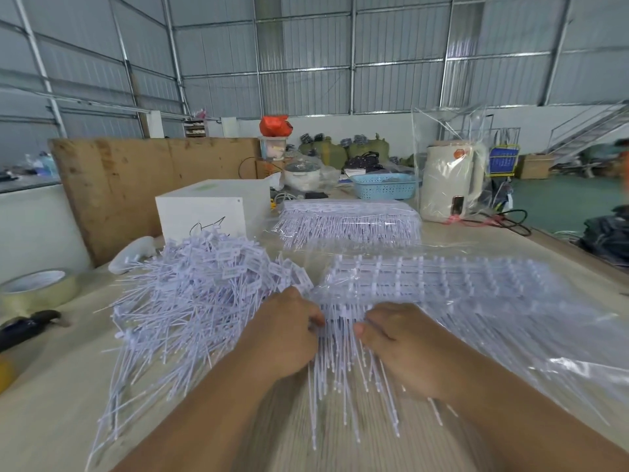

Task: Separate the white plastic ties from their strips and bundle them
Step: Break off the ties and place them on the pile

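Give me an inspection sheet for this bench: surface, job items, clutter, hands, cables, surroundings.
Surface: pale wooden table, partly covered by clear plastic sheet.
Job's things: loose tie pile at left; strip being worked between the hands; strip stack at right; second strip stack behind.
Clutter: tape roll, white box, blue basket, wrapped white appliance.
Hands: left hand and right hand both pinch the strip's ties.
Cables: black cord behind the appliance.
Surroundings: metal-walled shed, plywood board, green sacks, staircase.
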### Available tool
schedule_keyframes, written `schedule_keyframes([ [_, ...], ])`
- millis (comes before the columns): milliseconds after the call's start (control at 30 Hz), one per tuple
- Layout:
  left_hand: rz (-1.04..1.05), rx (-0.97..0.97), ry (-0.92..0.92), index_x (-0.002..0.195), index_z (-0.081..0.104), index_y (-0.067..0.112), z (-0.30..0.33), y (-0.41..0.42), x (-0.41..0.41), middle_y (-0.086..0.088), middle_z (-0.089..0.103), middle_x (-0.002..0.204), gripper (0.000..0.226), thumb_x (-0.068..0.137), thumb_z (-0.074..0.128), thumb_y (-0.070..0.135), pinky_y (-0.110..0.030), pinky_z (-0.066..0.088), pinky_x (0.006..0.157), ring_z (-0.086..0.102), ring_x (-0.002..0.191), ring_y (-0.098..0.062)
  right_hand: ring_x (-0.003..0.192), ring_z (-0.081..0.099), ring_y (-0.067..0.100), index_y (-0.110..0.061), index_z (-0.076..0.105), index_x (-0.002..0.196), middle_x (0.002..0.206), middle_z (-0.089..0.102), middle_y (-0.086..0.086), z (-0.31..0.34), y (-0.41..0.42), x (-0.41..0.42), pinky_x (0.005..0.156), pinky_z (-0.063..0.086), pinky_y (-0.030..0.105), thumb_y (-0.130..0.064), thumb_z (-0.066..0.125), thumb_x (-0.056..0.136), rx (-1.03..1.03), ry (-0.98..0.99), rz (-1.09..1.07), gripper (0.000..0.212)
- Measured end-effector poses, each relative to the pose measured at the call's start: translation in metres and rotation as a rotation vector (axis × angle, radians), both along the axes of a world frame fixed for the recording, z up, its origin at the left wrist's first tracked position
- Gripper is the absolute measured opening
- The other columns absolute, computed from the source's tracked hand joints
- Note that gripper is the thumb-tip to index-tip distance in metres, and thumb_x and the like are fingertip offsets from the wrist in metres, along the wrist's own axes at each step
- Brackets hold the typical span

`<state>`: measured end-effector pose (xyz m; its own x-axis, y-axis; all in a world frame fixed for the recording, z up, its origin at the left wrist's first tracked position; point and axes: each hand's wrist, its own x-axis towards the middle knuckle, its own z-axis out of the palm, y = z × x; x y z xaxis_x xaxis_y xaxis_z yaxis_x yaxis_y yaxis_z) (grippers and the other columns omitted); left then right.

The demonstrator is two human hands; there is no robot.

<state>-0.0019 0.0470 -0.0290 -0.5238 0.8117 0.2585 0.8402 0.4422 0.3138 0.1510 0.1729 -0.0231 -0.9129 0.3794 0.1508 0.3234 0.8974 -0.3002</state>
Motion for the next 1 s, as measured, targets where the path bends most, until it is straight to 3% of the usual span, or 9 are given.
schedule_keyframes([
  [100,0.031,-0.019,0.033,0.125,0.059,0.027,-0.004,0.004,0.002,-0.001,0.047,0.112,0.032,0.098,0.042,0.027,-0.036,0.042,0.096,0.043,0.113,-0.021,0.102,0.042,0.016,-0.032,0.040,0.078,0.094,0.041,-0.017,-0.004,0.005,-0.003,0.092,0.034,0.029,-0.044,0.033,0.102,0.039,-0.029,0.001,0.028],
  [200,0.080,-0.131,0.133,0.137,0.044,0.023,-0.009,0.010,0.009,-0.004,0.043,0.125,0.040,0.098,0.039,0.030,-0.039,0.037,0.102,0.039,0.119,-0.025,0.145,0.021,0.020,-0.016,0.049,0.133,0.155,0.030,-0.002,-0.013,0.010,-0.004,0.118,0.016,0.032,-0.034,0.036,0.103,0.066,-0.147,0.017,0.038],
  [300,0.135,-0.147,0.139,0.147,0.025,0.023,-0.011,0.014,0.012,-0.006,0.034,0.137,0.054,0.095,0.043,0.027,-0.041,0.032,0.109,0.033,0.128,-0.027,0.148,0.012,0.017,-0.011,0.046,0.138,0.160,0.023,0.004,-0.013,0.009,-0.004,0.118,0.007,0.027,-0.026,0.039,0.101,0.058,-0.130,0.020,0.041],
  [367,0.157,-0.157,0.151,0.143,0.033,0.022,-0.009,0.014,0.012,-0.005,0.035,0.135,0.050,0.094,0.043,0.027,-0.040,0.033,0.107,0.033,0.127,-0.026,0.149,0.010,0.019,-0.012,0.044,0.141,0.162,0.015,0.002,-0.013,0.008,-0.004,0.119,0.008,0.031,-0.024,0.040,0.099,0.063,-0.145,0.016,0.044],
  [500,0.186,-0.094,0.157,0.127,0.048,0.021,-0.003,0.012,0.013,-0.002,0.041,0.126,0.036,0.091,0.047,0.027,-0.035,0.037,0.100,0.037,0.120,-0.023,0.141,0.026,0.025,-0.011,0.045,0.135,0.147,0.036,0.001,-0.012,0.007,-0.004,0.117,0.022,0.035,-0.024,0.040,0.098,0.062,-0.097,0.012,0.039],
  [600,0.145,-0.003,0.141,0.112,0.053,0.024,0.000,0.009,0.017,0.002,0.041,0.114,0.023,0.089,0.050,0.030,-0.032,0.036,0.095,0.037,0.112,-0.019,0.138,0.024,0.024,-0.018,0.026,0.147,0.151,0.028,-0.005,-0.014,0.007,-0.002,0.116,0.022,0.037,-0.027,0.037,0.100,0.084,-0.055,0.001,0.049],
  [700,0.038,0.122,0.018,0.089,0.054,0.028,0.004,0.004,0.018,0.008,0.046,0.096,0.004,0.090,0.051,0.025,-0.031,0.041,0.085,0.045,0.101,-0.015,0.114,0.032,0.021,-0.023,0.041,0.121,0.124,0.041,-0.009,-0.015,0.008,-0.003,0.103,0.029,0.035,-0.025,0.037,0.096,0.144,-0.014,-0.037,0.025],
  [900,-0.149,0.277,-0.199,0.080,0.062,0.032,0.007,0.002,0.022,0.014,0.061,0.081,0.015,0.094,0.056,0.027,-0.017,0.046,0.064,0.057,0.070,0.001,0.113,0.045,0.021,-0.024,0.058,0.117,0.110,0.060,0.000,-0.006,0.011,-0.006,0.093,0.042,0.030,-0.006,0.046,0.090,0.132,0.125,-0.111,0.034],
  [1000,-0.247,0.323,-0.430,0.086,0.064,0.044,0.008,0.004,0.026,0.023,0.065,0.086,0.021,0.098,0.052,0.032,-0.007,0.041,0.069,0.058,0.078,0.012,0.102,0.047,0.019,-0.027,0.061,0.114,0.099,0.058,-0.001,-0.002,0.009,-0.003,0.082,0.031,0.026,-0.011,0.049,0.091,0.178,0.223,-0.109,0.031],
])
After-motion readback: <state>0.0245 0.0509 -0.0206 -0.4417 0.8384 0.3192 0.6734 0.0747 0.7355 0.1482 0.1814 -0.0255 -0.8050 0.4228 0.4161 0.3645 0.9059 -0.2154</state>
